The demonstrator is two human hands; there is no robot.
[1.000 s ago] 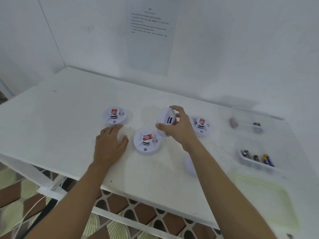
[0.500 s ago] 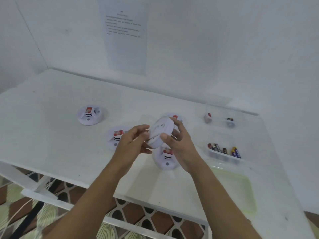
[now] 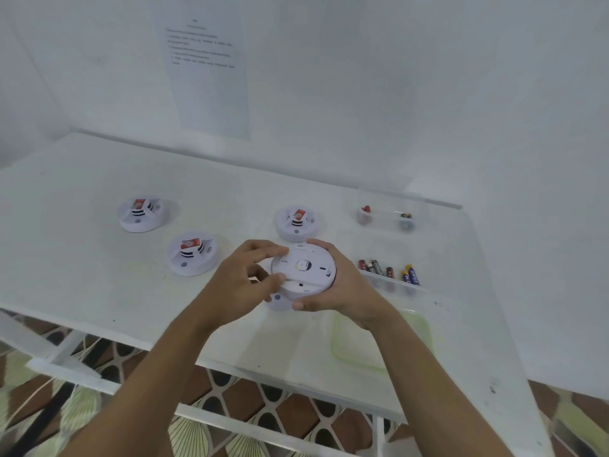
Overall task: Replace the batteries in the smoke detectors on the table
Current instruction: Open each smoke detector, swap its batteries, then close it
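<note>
I hold a round white smoke detector (image 3: pixel 304 268) above the table with its flat back facing me. My right hand (image 3: pixel 342 285) grips its right rim, thumb underneath. My left hand (image 3: pixel 242 282) pinches its left edge with thumb and fingertips. Three more white detectors with red labels lie on the table: one at the far left (image 3: pixel 140 214), one in the middle (image 3: pixel 192 253), one behind my hands (image 3: pixel 296 222). Another detector (image 3: pixel 278 301) is mostly hidden beneath my hands. A clear tray (image 3: pixel 393 282) to the right holds several batteries.
A second clear tray (image 3: pixel 387 216) with a few batteries stands further back on the right. A pale green lid (image 3: pixel 375 338) lies near the front edge of the white table (image 3: pixel 82 285). A printed sheet (image 3: pixel 206 61) hangs on the wall. Patterned floor shows below.
My right hand lifted one detector off the table and turned its back toward me. My left hand left the table and took hold of the detector's left edge.
</note>
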